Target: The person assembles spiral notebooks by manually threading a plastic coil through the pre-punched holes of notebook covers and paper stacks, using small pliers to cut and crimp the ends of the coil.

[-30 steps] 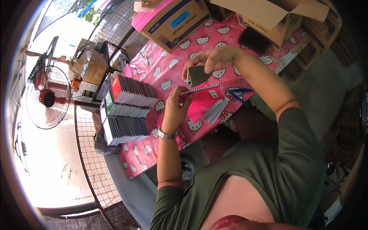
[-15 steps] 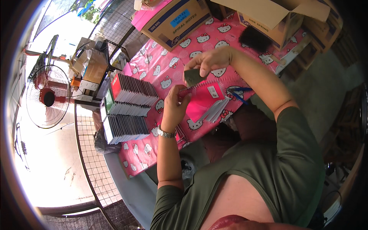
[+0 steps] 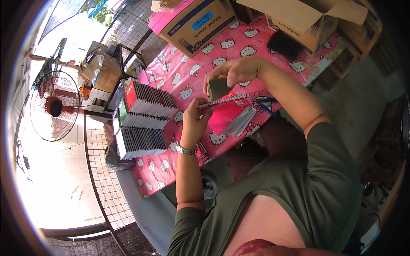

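Note:
My left hand (image 3: 197,116) pinches the left end of a thin red-edged notebook (image 3: 226,100), tilted so its wire-bound edge faces up. A loose length of spiral wire (image 3: 259,93) sticks out past the notebook's right end. Above that edge, my right hand (image 3: 234,73) grips a flat dark green block (image 3: 218,88) between thumb and fingers. Beneath lie bright pink notebooks (image 3: 220,120) with their white pages fanned out. Blue-handled pliers (image 3: 269,107) rest just right of them.
Stacks of spiral notebooks (image 3: 143,143) stand on the left of the pink patterned tablecloth (image 3: 147,179). A cardboard box (image 3: 200,32) and an open carton (image 3: 294,21) line the far side, with a black bristly heap (image 3: 284,45) by the carton. A fan (image 3: 54,106) is at far left.
The held notebook has tilted, bringing its bound edge and wire into clearer view. My right hand and the green block have shifted slightly down, close above that edge.

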`<state>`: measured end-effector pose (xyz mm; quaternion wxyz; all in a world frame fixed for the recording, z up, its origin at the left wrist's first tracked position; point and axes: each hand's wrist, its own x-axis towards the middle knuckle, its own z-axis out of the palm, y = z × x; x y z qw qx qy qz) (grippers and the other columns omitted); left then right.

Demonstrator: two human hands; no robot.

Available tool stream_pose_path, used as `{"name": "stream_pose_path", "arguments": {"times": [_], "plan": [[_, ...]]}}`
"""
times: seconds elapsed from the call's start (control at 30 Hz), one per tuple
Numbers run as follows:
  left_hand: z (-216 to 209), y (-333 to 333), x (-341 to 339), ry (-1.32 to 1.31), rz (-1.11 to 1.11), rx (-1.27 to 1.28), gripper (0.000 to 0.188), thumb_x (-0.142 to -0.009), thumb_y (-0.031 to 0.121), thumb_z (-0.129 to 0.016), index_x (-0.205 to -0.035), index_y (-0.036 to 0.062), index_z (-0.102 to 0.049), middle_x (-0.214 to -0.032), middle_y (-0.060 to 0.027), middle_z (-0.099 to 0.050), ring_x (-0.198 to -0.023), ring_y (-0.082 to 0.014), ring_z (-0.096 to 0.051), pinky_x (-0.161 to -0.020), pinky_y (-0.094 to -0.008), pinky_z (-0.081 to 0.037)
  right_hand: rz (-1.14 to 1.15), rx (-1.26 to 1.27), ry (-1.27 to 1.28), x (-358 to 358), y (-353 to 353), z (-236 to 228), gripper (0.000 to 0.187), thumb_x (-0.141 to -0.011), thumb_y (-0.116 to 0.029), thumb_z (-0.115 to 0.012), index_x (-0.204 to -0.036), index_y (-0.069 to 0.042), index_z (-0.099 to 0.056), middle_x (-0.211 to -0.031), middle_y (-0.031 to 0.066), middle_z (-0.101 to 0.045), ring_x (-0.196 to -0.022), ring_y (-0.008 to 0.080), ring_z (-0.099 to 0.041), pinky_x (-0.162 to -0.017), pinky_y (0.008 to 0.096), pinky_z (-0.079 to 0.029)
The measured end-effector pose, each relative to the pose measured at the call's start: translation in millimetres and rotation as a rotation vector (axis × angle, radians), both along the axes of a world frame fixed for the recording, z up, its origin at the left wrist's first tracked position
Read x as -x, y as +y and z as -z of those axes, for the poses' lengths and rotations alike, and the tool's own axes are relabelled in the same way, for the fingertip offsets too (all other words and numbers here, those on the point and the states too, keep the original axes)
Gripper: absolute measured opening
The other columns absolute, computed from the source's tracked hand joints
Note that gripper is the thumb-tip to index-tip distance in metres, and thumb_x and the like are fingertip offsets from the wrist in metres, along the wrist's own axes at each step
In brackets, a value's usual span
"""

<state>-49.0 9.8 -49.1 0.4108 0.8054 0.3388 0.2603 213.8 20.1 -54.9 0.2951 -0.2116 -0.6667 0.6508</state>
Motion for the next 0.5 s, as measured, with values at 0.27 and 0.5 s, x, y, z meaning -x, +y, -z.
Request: {"name": "stream_pose_path", "arguments": {"times": [0.27,0.5], "plan": [[0,-6,-4,-0.122,-0.098,0.091,0.02,-0.09,0.002,-0.069,-0.107,-0.0042,-0.06,-0.086,-0.0075,-0.068,-0.074,-0.0104,-0.067,-0.065,-0.0248,-0.055,0.895,-0.19,-1.128,-45,9,118,0.062,-0.074,-0.046,-0.081,-0.12,-0.007,-0.065,-0.122,0.0178,-0.06,-0.114,0.0331,-0.058,-0.098,0.0406,-0.046],[20,-25,-4,-0.215,-0.318,0.049,0.018,-0.096,0.009,-0.063,-0.109,-0.0041,-0.06,-0.082,-0.0076,-0.067,-0.066,-0.009,-0.06,-0.06,-0.0256,-0.057,1.336,-0.546,-0.693,-16,-78,197,0.068,-0.083,-0.037,-0.074,-0.136,-0.001,-0.05,-0.141,0.0244,-0.046,-0.129,0.0435,-0.045,-0.109,0.0497,-0.037]]}}
